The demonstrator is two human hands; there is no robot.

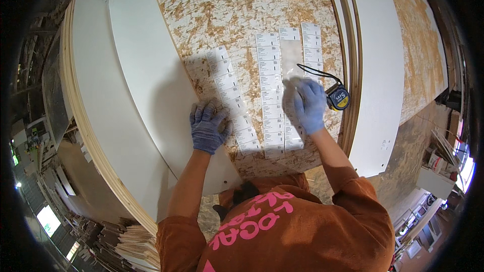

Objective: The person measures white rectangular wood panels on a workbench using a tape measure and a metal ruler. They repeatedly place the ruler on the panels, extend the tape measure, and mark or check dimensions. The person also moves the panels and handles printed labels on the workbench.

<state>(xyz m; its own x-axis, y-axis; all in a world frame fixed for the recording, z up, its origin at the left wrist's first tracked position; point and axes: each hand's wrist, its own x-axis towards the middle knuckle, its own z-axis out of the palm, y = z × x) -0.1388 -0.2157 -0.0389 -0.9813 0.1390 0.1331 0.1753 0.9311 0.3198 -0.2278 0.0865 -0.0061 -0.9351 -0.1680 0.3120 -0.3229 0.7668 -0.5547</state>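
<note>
My left hand [207, 127], in a blue-grey knit glove, lies with fingers spread at the edge of a white board [146, 45], beside a strip of printed white labels [233, 99]. My right hand [310, 105], gloved alike, is over another label strip [289, 34]. Its fingers are bent and drawn together at the strip, where a stretch of bare backing shows; whatever is between the fingertips is hidden. Two more strips flank it: a long label strip [270, 106] to the left and a shorter label strip [311, 44] to the right.
A tape measure [338, 97] with a black wrist loop sits right of my right hand. Beneath everything is a scuffed, paint-flecked worktop [201, 0]. More white boards [378, 70] are stacked on the right. Stacked timber pieces [136, 244] lie at the lower left.
</note>
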